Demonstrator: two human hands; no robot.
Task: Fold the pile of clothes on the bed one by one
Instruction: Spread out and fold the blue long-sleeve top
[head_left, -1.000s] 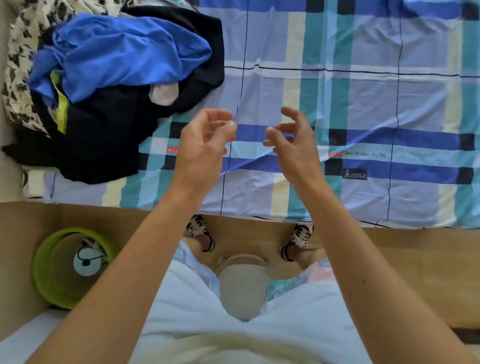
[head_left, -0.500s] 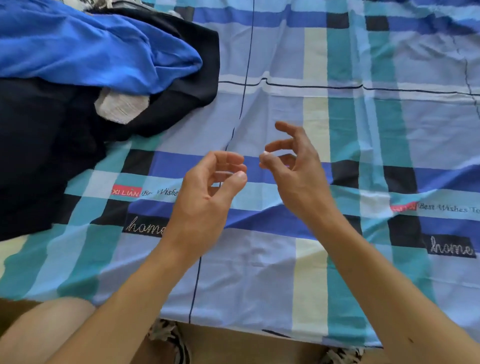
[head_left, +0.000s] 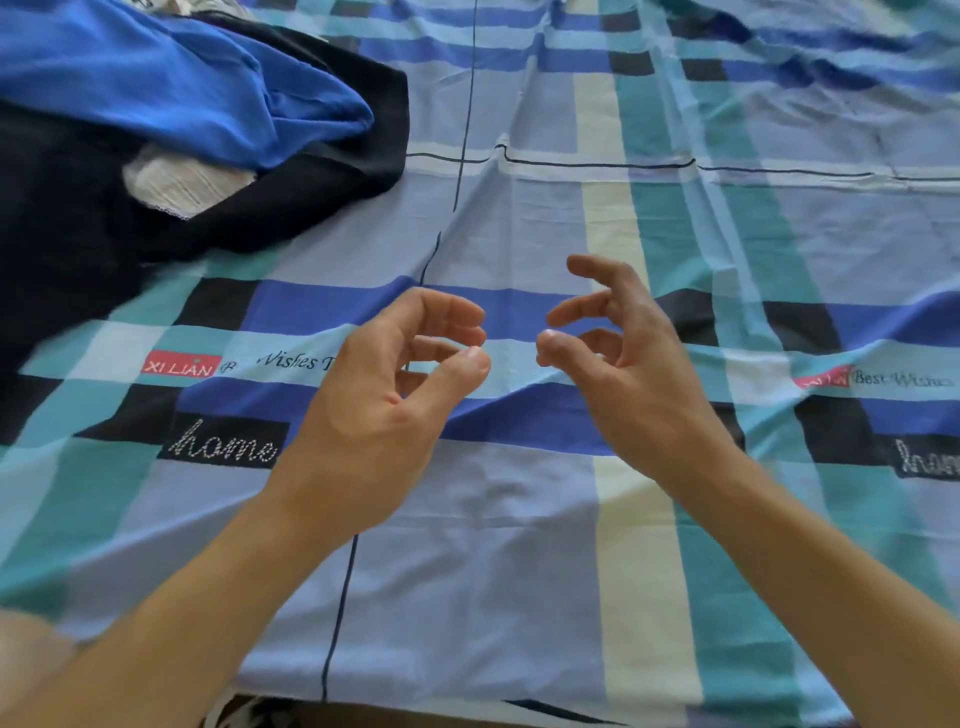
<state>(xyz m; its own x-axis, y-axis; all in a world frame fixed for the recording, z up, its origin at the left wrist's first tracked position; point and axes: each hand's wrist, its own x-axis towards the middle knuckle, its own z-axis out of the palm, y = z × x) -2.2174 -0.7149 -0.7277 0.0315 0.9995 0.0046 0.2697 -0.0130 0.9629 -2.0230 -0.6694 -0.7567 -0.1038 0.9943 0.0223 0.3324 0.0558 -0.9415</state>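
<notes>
A checked sheet (head_left: 519, 545) in pale blue, teal, cream and navy covers the bed, lightly creased, with thin dark lines across it and printed words set into some of the squares. The pile of clothes (head_left: 218, 171) lies at the far left corner, well apart from both hands. A bright blue garment (head_left: 156, 78) is bunched on top, thin and smooth with soft rolling folds. Under it spreads a black garment (head_left: 67, 234), matte and limp, its hem running out flat onto the sheet. A small white piece (head_left: 187, 182) with a ribbed weave and a lacy edge sits tucked between the two. All of it looks light and floppy, so each piece will likely sag and drag its neighbours when lifted. The blue one seems the natural first pick, best taken by an edge or seam at two points rather than grabbed in a bunch. The left hand (head_left: 374, 415) hovers over the middle of the sheet, fingers loosely curled toward the thumb and holding nothing. The right hand (head_left: 628, 379) faces it just beside, fingers half bent and spread, also empty.
</notes>
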